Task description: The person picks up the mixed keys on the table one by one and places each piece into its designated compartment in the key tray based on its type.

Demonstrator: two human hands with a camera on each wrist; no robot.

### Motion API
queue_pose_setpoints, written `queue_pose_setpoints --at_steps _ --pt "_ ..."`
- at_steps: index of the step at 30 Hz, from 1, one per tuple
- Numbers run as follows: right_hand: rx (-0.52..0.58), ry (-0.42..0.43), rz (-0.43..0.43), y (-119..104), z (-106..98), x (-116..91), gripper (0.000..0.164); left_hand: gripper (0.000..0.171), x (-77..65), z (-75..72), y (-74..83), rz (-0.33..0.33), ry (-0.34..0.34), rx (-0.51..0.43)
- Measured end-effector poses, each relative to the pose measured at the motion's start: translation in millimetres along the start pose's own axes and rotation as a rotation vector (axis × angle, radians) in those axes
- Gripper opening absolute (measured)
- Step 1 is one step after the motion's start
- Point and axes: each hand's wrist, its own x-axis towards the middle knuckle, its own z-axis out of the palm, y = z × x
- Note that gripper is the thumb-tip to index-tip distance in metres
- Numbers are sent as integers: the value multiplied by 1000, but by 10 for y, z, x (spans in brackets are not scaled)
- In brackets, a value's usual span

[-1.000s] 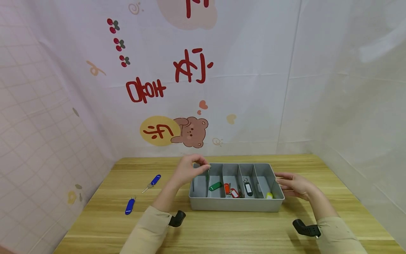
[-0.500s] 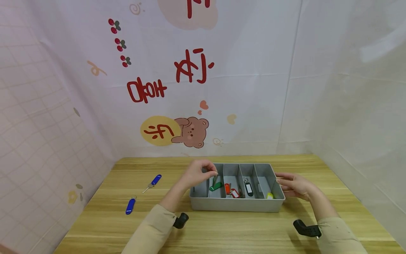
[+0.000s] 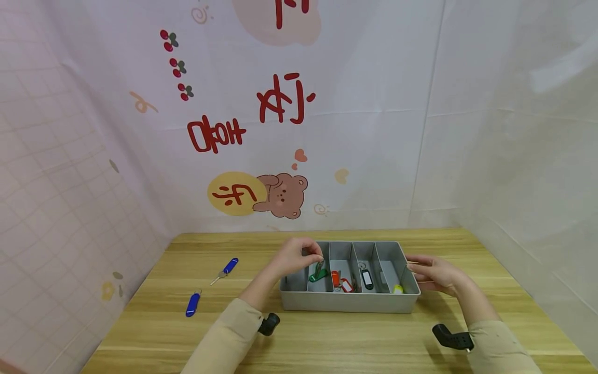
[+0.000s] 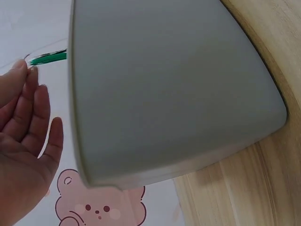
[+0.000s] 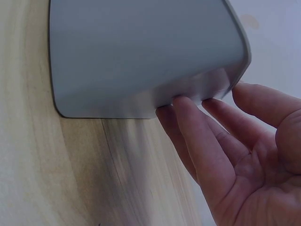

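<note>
My left hand is over the second compartment from the left of a grey divided box. Between thumb and fingertip it pinches the ring end of a green key tag, which hangs down past the rim in the left wrist view. Another green key tag lies on that compartment's floor, just under the hanging one. At the box's right end, my right hand rests nearly straight fingertips on the outer wall, its thumb tip near the rim.
Further right, the compartments hold red tags, a black tag and a yellow tag. Two blue key tags, an upper one with a key and a lower one, lie left on the wooden table. A printed curtain stands behind.
My left hand has moved right and lower, from the divider beside the first compartment into the second, carrying the green key tag. My right hand has stayed at the box's end.
</note>
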Motion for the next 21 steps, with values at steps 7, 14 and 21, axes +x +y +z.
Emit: queue_pose_setpoints --at_steps 7,14,21 --pt "5 0 -4 15 -9 5 64 12 -5 13 -44 6 -10 5" --pt "8 -3 -2 16 -9 4 64 30 -123 -70 -108 44 -8 -17" --pt "7 -6 -8 9 -11 3 63 43 -322 -236 -194 50 19 66"
